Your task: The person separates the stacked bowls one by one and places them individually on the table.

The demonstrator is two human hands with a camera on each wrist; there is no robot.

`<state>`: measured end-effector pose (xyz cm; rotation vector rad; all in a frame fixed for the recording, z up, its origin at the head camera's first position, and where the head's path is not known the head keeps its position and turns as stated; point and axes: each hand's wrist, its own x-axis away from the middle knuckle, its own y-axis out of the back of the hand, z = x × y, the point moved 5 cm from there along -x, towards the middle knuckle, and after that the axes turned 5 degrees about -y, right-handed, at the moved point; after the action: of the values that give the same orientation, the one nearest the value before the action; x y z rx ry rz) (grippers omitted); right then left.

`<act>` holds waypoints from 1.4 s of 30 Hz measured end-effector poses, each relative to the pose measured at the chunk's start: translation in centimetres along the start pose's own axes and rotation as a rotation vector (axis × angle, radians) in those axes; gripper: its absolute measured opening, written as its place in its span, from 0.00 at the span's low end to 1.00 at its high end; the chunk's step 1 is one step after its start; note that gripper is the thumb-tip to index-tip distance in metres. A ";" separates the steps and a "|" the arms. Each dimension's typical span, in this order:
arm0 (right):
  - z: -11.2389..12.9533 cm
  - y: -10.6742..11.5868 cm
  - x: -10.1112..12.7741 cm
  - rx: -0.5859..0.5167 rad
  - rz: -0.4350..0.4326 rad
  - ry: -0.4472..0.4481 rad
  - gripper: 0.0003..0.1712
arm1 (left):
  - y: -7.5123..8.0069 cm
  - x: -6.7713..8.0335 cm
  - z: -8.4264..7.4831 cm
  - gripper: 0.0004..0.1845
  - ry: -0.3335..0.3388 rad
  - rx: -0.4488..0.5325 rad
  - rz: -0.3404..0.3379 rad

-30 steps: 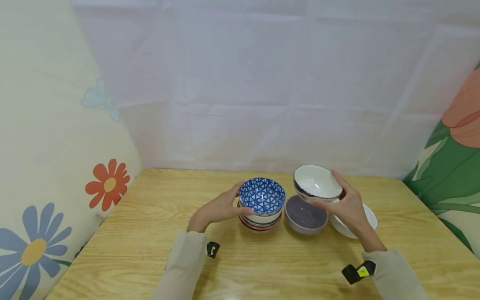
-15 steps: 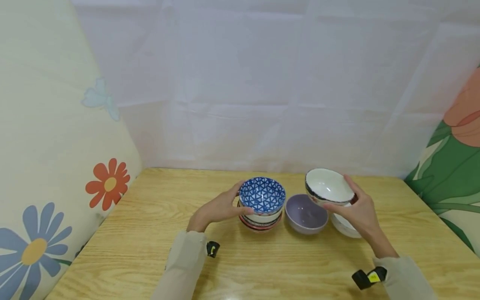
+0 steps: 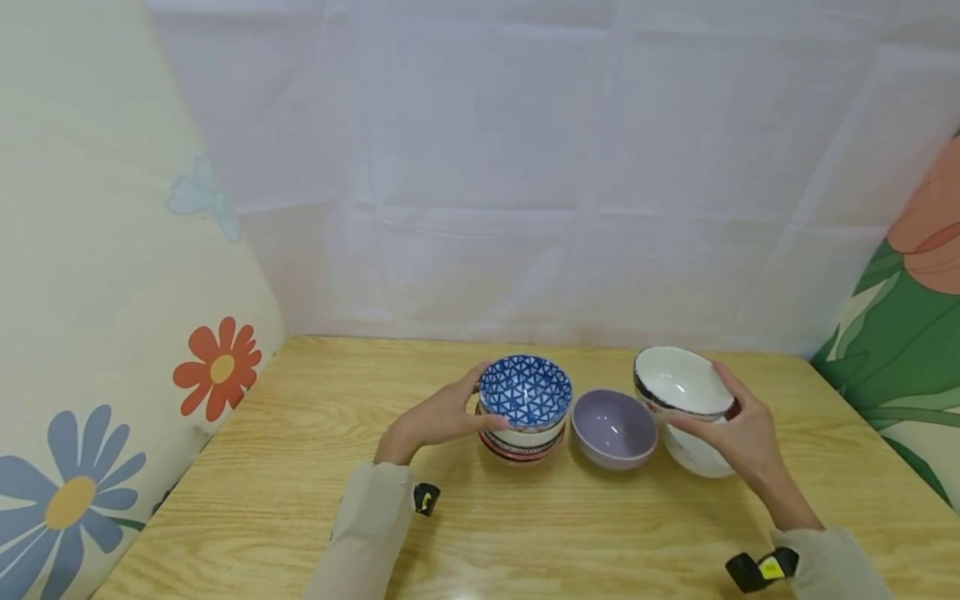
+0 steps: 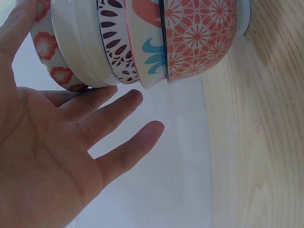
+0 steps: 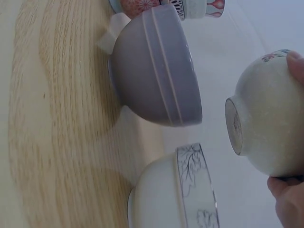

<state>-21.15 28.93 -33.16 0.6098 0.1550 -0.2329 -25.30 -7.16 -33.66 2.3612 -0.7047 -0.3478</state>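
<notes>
Wood-grain table (image 3: 285, 500) carries everything. Left hand (image 3: 438, 417), fingers relaxed, touches the stacked bowls (image 3: 522, 437) topped by a blue triangle-patterned bowl (image 3: 524, 390). Beside them sits a lavender bowl (image 3: 613, 429). Right hand (image 3: 738, 433) grips a dark-rimmed white bowl (image 3: 678, 383) just above another white bowl (image 3: 697, 454).

Bowl stack (image 3: 522, 417) against left hand (image 3: 435, 417), single bowl (image 3: 613, 429) between hands, held bowl (image 3: 678, 383) in right hand (image 3: 738, 433) above another bowl (image 3: 701, 458), all on table (image 3: 300, 467)
</notes>
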 end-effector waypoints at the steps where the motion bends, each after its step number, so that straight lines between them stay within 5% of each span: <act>1: -0.2 0.1 0.0 0.002 -0.003 -0.004 0.58 | 0.0 0.0 0.0 0.50 0.002 0.000 0.000; 42: -6.4 4.2 1.1 0.037 -0.095 -0.146 0.56 | 0.0 0.0 0.1 0.49 0.005 0.023 -0.002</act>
<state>-19.45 35.76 -36.26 0.6208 0.0387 -0.3723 -25.34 -7.27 -33.73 2.3844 -0.7072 -0.3363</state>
